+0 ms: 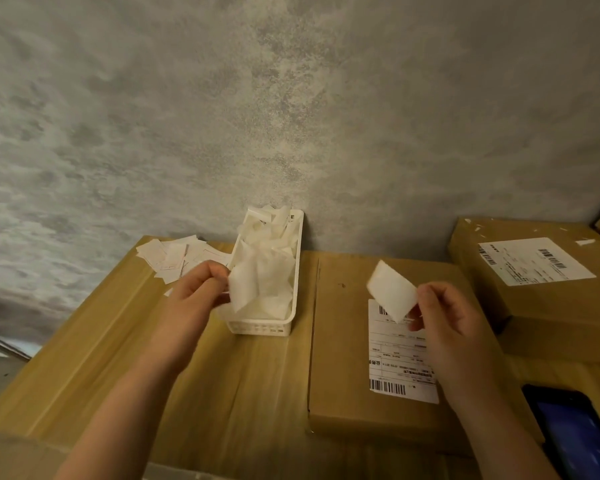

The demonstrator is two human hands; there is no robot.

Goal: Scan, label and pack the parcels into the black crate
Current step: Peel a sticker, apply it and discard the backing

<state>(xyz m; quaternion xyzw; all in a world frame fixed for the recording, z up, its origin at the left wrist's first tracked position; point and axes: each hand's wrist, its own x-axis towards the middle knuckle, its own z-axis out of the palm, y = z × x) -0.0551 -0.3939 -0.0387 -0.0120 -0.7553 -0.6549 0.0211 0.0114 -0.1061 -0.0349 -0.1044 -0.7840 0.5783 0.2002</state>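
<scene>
Pinching blurred backing paper (pixel 245 285): left hand (pixel 196 292); right hand (pixel 445 327), a label (pixel 392 291)

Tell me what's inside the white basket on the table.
The white basket is piled with crumpled translucent white paper scraps. The left hand pinches one sheet at its edge. Anything beneath the pile, and the basket's bottom, is covered.

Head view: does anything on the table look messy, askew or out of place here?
Yes. Loose paper slips lie scattered at the table's back left, beside the white basket rather than in it. The basket overflows with crumpled backing paper. Tape scraps are stuck to the far right box. The parcels look undamaged.
</scene>
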